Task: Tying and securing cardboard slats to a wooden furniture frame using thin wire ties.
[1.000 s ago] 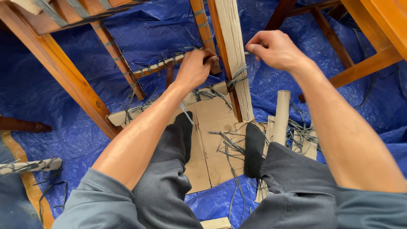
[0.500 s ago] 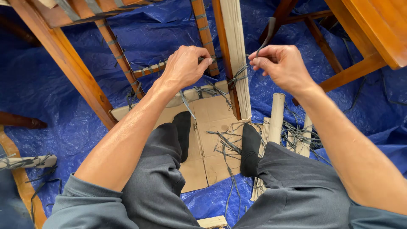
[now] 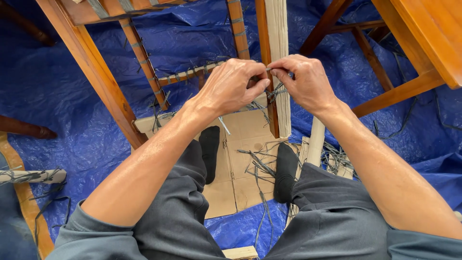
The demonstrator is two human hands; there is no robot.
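My left hand point(image 3: 231, 86) and my right hand point(image 3: 303, 82) meet at an upright wooden chair leg point(image 3: 273, 58) that has a pale padded strip along it. Both hands pinch a thin grey cord point(image 3: 275, 91) wound round that leg; the fingertips nearly touch. A horizontal rung point(image 3: 190, 74) wrapped with the same grey cord runs left from the leg, behind my left hand. My knees in grey trousers and feet in black socks point(image 3: 286, 171) sit below the hands.
Other orange-brown chair frames stand at the left point(image 3: 91, 62) and the upper right point(image 3: 414, 43). Flattened cardboard point(image 3: 240, 144) strewn with cut cord scraps lies on a blue tarp point(image 3: 57, 96). A pale wooden stick point(image 3: 315, 142) lies by my right foot.
My right hand has come down and left to the chair leg, and my left hand has shifted right, so both now meet on the cord at the leg.
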